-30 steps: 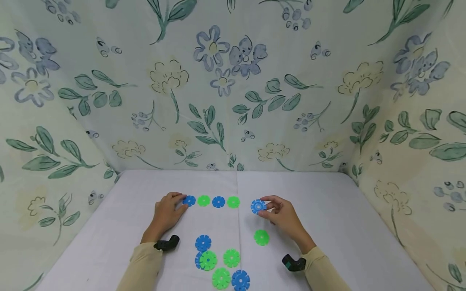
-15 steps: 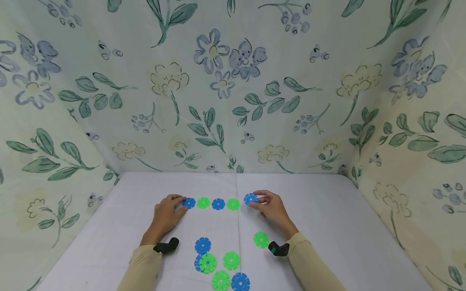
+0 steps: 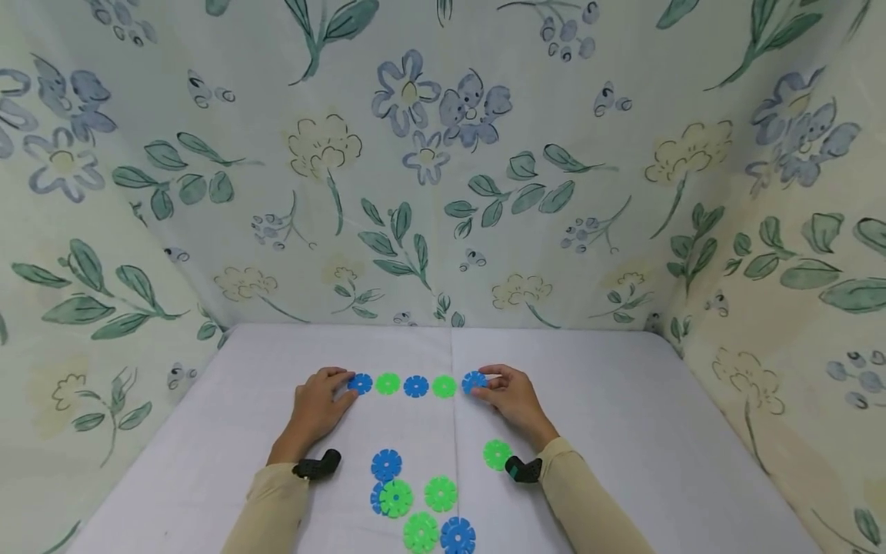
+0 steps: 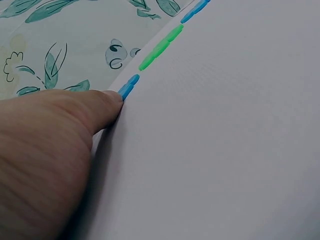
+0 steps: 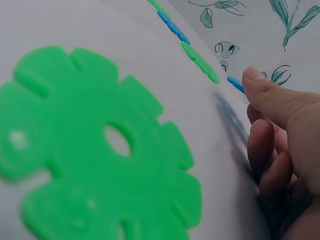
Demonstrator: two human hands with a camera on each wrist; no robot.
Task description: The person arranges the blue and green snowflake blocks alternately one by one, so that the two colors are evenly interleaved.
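Observation:
A row of notched plastic interlocking discs runs along the far part of the table, blue and green by turns. My left hand (image 3: 320,404) holds the blue disc (image 3: 361,384) at the left end between thumb and finger. To its right lie a green disc (image 3: 388,384), a blue disc (image 3: 416,386) and another green disc (image 3: 444,386). My right hand (image 3: 514,402) pinches a blue disc (image 3: 474,382) by its right edge, at the row's right end. In the right wrist view a shadow falls below this blue disc (image 5: 235,83), slightly off the cloth.
Nearer me lies a loose group of blue discs (image 3: 386,465) and green discs (image 3: 440,493); one green disc (image 3: 396,498) overlaps a blue one. A single green disc (image 3: 496,455) lies beside the right wrist camera (image 3: 523,469). White cloth (image 3: 623,431) covers the table; floral curtains surround it.
My right hand has moved left with the blue disc, bringing it in line with the row's right end. The left hand has stayed at the left-end disc.

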